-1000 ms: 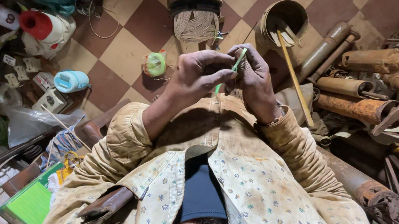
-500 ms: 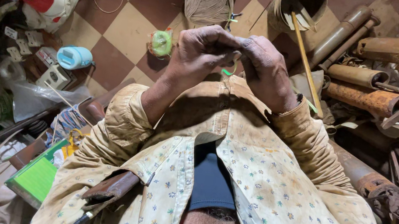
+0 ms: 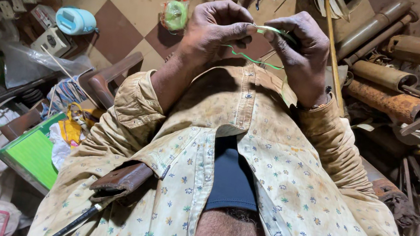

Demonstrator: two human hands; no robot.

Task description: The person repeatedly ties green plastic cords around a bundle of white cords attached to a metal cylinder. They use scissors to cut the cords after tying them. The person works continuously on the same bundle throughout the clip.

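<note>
Our left hand (image 3: 217, 30) pinches a thin green wire (image 3: 252, 59) btwn thumb & forefinger, fingers curled tight. Our right hand (image 3: 302, 51) grips the same wire's other end, fingers closed round it, w/ a loop hanging just below both hands, over our shirt front. Beyond the left hand, a green tape roll (image 3: 174, 14) lies on the checkered floor (image 3: 126, 5); a light-blue plastic gadget (image 3: 76, 20) sits further left. Rusty pipes (image 3: 392, 95) are stacked to the right, a wooden stick (image 3: 334, 50) slanting just past our right hand. A green book (image 3: 30, 155) lies by our left elbow.
</note>
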